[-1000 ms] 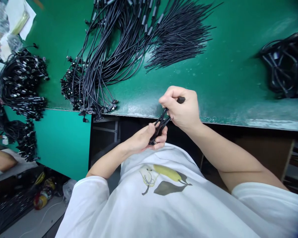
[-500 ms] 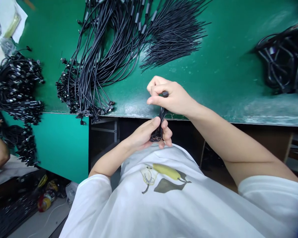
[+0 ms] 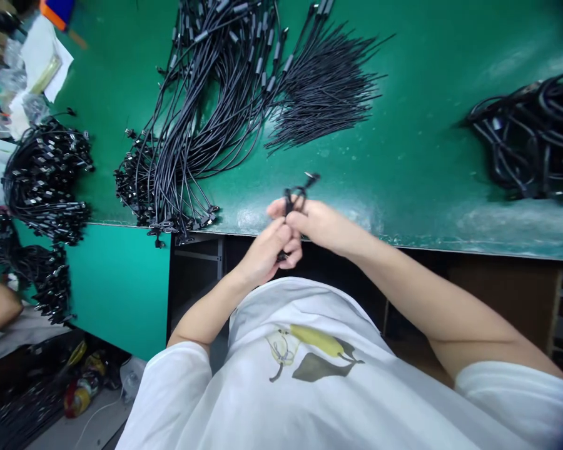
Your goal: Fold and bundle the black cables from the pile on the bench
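Observation:
A black cable [image 3: 294, 199], gathered in a small bundle, is held in front of my body near the table's front edge. Part of it loops above my fingers, with a blurred connector end sticking up to the right. My left hand [image 3: 269, 250] is closed around its lower part, where a dark end peeks between the fingers. Pressed against it from the right, my right hand [image 3: 312, 220] pinches the upper part between thumb and fingers. Much of the bundle is hidden by both hands.
A large pile of black cables [image 3: 225, 112] lies beyond my hands on the green table [image 3: 417, 162]. More coiled cables [image 3: 530, 134] lie at the right, and a cable heap [image 3: 47, 178] at the left. Another person's arm [image 3: 0, 303] shows at the left edge.
My right hand has come down and left to meet my left hand. The cable's upper part now shows as a loop above my fingers. The view has shifted slightly.

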{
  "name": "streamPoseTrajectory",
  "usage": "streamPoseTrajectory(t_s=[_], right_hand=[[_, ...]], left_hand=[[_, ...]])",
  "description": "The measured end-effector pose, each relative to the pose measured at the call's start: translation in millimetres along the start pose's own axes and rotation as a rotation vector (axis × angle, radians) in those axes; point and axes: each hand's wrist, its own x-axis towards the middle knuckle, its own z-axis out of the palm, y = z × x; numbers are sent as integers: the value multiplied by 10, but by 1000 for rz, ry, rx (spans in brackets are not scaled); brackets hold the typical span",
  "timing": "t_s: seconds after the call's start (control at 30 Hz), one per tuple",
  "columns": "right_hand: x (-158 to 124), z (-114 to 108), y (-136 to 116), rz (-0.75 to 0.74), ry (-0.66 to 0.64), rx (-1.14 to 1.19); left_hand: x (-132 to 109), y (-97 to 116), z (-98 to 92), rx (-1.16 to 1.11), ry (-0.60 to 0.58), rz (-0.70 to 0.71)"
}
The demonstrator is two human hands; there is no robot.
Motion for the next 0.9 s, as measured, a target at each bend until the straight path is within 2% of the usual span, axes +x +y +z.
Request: streamPoseTrajectory(t_s=[0.07,0.13,0.27,0.33,0.43,0.5,0.53,0.67,0.77,0.87,0.9], right_hand=[[-70,95,-20,57,-19,37],[-98,154,-75,101,19,104],[-71,178,-176,134,-6,152],[-52,166,-180,74,39,64],[-28,130,-132,-157,134,-139],[-12,107,-94,-244,146,-238],[-3,101,-82,-223,125,-256],[27,118,-80,15,10,-149],[43,69,-84,29,-38,-151],[68,-202,-83,31,-112,-263],[89,-350,-91,35,-84,-341]], left_hand=[[11,-63,9,29,-45,-20],[9,-103,28,13,-58,-28],[-13,-67,65,-49,-72,-42],[-27,-31,65,-58,-81,-33],[-42,-11,33,-52,-84,-28],[-42,-17,2,-43,-84,-42],[-38,-21,-11,-38,-82,-53],[-14,-26,-27,-39,-82,-81],[-24,2,-36,-33,-41,-72],[-66,79,-114,-25,75,-25],[-79,114,-156,-30,118,7]])
